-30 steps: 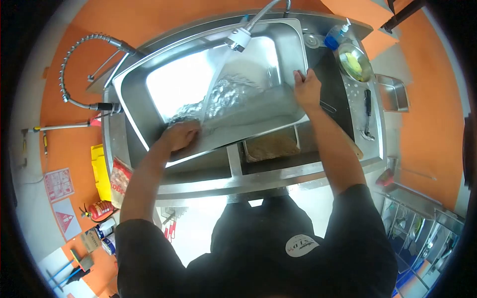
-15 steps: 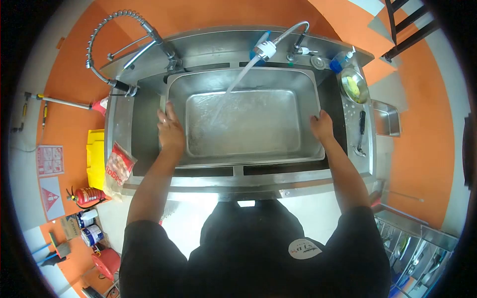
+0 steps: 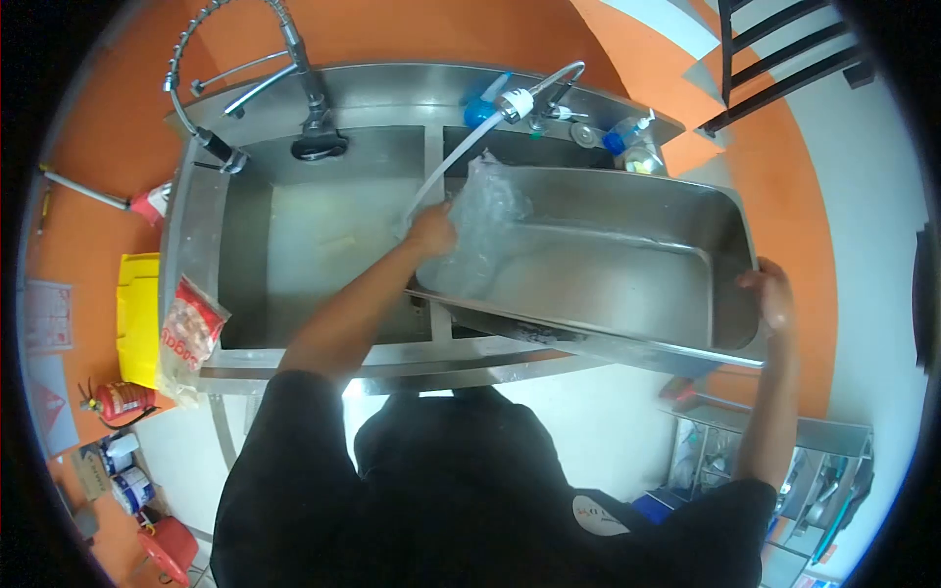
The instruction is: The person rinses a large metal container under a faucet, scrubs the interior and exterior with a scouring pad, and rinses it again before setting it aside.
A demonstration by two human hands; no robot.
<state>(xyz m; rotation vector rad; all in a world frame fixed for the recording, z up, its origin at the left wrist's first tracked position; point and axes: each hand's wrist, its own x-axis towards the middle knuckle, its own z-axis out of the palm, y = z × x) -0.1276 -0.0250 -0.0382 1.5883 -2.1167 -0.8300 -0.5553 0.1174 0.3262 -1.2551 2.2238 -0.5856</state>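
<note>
A deep rectangular steel pan (image 3: 627, 284) is tilted over the right part of the sink, its left end lower. Water (image 3: 480, 220) surges in a clear sheet at that left end. My left hand (image 3: 431, 232) is closed at the pan's left end, its fingers partly hidden by splashing and blur. At the far right end, my right hand (image 3: 772, 294) grips the rim with the thumb over the edge. A white-headed tap (image 3: 517, 105) pours a stream down beside my left hand. The left sink basin (image 3: 328, 245) lies uncovered, with a small pale piece in it.
A coiled spray faucet (image 3: 314, 108) rises at the back left. A red-and-clear bag (image 3: 191, 328) lies on the left rim. Blue soap bottles (image 3: 627, 134) stand at the back right. Below right is a rack of utensils (image 3: 818, 490), and a black railing (image 3: 784, 59) is above.
The pan has moved right off the left basin and tilted, and its water now rushes to the left end. Both my hands have moved right with it.
</note>
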